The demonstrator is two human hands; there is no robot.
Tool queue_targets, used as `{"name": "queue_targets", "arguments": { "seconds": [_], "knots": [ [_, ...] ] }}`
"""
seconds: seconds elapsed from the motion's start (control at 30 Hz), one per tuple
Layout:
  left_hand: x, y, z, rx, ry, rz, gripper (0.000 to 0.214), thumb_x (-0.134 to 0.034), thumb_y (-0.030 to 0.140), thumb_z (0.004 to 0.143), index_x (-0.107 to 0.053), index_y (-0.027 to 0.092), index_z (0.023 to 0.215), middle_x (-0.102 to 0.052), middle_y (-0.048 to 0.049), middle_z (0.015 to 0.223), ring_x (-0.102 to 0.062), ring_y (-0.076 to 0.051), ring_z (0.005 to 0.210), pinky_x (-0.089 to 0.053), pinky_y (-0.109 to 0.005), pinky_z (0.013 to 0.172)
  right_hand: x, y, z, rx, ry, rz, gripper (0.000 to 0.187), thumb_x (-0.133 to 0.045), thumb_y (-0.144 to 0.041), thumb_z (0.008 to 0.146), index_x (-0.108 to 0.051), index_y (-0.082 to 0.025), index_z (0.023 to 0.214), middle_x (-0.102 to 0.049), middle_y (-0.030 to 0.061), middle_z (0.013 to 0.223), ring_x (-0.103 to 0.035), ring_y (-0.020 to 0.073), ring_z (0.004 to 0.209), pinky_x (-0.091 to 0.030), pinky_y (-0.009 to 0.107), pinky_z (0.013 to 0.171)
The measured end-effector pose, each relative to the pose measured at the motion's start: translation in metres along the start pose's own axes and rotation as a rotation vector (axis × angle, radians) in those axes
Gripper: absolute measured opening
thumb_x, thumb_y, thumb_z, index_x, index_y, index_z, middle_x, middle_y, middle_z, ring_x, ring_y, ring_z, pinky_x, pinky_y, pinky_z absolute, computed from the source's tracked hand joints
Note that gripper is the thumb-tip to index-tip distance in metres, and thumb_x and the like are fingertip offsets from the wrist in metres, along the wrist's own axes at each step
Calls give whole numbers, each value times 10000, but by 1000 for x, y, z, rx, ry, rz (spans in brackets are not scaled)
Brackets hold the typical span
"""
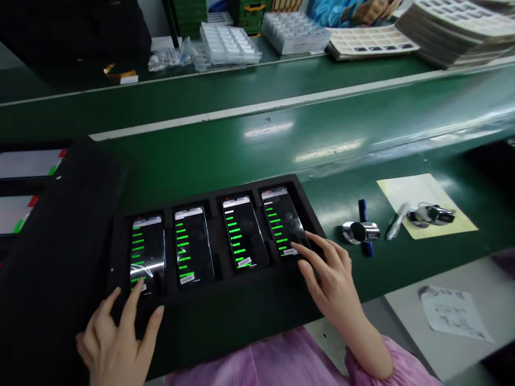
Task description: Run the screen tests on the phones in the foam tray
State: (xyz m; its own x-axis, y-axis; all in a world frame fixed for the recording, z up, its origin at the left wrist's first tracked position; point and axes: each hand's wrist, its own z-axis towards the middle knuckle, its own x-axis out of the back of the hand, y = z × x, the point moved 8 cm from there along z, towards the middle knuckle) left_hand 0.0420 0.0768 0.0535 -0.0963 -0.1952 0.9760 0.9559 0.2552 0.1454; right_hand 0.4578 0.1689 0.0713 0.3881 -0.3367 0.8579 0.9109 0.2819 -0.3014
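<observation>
A black foam tray (pixel 219 264) holds several smartphones in a row, screens up, with green text lines on dark displays and small white labels near their lower ends. My left hand (pixel 118 340) is spread over the tray's left end; its index fingertip is at the lower part of the leftmost phone (pixel 148 241). At the other end, my right hand (pixel 333 279) has its fingers apart, with the index fingertip at the lower part of the rightmost phone (pixel 281 220). Between them lie a second phone (pixel 193 246) and a third phone (pixel 244 230). Neither hand grips anything.
Left, another black tray (pixel 60 225) bears phones with pale screens (pixel 30 163). Rightward lie a chrome-and-black item (pixel 361 232) on a blue strip, a white pen-like item (pixel 398 221) and yellowish paper (pixel 422 187). Behind are clear plastic trays (pixel 231 43), stacked sheets (pixel 454 32) and a co-worker's hands (pixel 372 10).
</observation>
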Motion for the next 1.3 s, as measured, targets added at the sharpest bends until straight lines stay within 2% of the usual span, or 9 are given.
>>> {"name": "queue_targets", "arguments": {
  "seconds": [0.17,0.43,0.6,0.7,0.8,1.0,1.13,1.23,1.3],
  "knots": [
    [9,14,5,-48,124,-60,635,-558,576,1025,-510,277,1583,-534,-204,1548,-513,-474,1449,-363,-768,1193,6,0,3,61,30,-2,316,-511,-267,1091,-732,-278,1316,-667,103,1395,-609,292,1260,-506,469,1009],
    [11,29,1,-152,149,-125,608,-592,502,1038,-477,275,1590,-569,-212,1476,-557,-433,1393,-339,-756,1205,9,-15,2,144,47,-16,277,-527,-260,1099,-762,-253,1245,-658,118,1440,-587,334,1298,-421,531,1052],
    [5,37,2,-203,123,-111,589,-579,499,1046,-479,268,1579,-587,-187,1445,-546,-399,1391,-280,-740,1253,-11,-57,13,311,-32,113,305,-490,-335,1125,-753,-250,1255,-675,111,1421,-618,279,1253,-434,499,1079],
    [0,42,1,-216,91,-78,563,-581,493,1047,-507,250,1549,-567,-188,1480,-533,-387,1397,-235,-735,1276,-21,-75,19,349,-55,86,296,-511,-369,1123,-768,-271,1234,-676,101,1448,-614,295,1270,-407,531,1102],
    [-1,47,1,-236,66,-62,559,-596,480,1043,-517,251,1546,-541,-186,1518,-517,-370,1410,-223,-717,1290,-18,-81,19,365,-13,93,246,-545,-334,1109,-769,-275,1192,-689,94,1433,-626,309,1257,-386,559,1113],
    [-6,65,8,-277,28,-30,530,-640,484,1025,-583,305,1521,-511,-162,1552,-461,-365,1450,-191,-742,1297,-15,-84,13,427,35,262,228,-545,-267,1078,-757,-236,1157,-717,110,1328,-681,299,1144,-452,535,1062],
    [-8,79,13,-290,-1,-5,599,-657,590,994,-573,357,1539,-481,-158,1603,-415,-410,1479,-142,-839,1252,-20,-85,11,413,36,288,249,-548,-212,1041,-744,-270,1184,-722,95,1311,-691,304,1119,-469,529,1032],
    [-6,66,14,-223,-29,-29,660,-587,666,1003,-526,349,1579,-473,-157,1634,-397,-427,1502,-151,-856,1238,-23,-80,8,405,36,303,303,-581,-197,1011,-733,-295,1254,-727,111,1267,-691,325,1100,-473,545,1020],
    [4,43,14,-137,44,-73,656,-501,666,1041,-528,284,1573,-536,-168,1572,-470,-387,1453,-232,-775,1260,-24,-73,6,390,45,330,405,-569,-223,1010,-706,-341,1373,-729,119,1247,-692,341,1078,-476,567,1000]
  ]
}}
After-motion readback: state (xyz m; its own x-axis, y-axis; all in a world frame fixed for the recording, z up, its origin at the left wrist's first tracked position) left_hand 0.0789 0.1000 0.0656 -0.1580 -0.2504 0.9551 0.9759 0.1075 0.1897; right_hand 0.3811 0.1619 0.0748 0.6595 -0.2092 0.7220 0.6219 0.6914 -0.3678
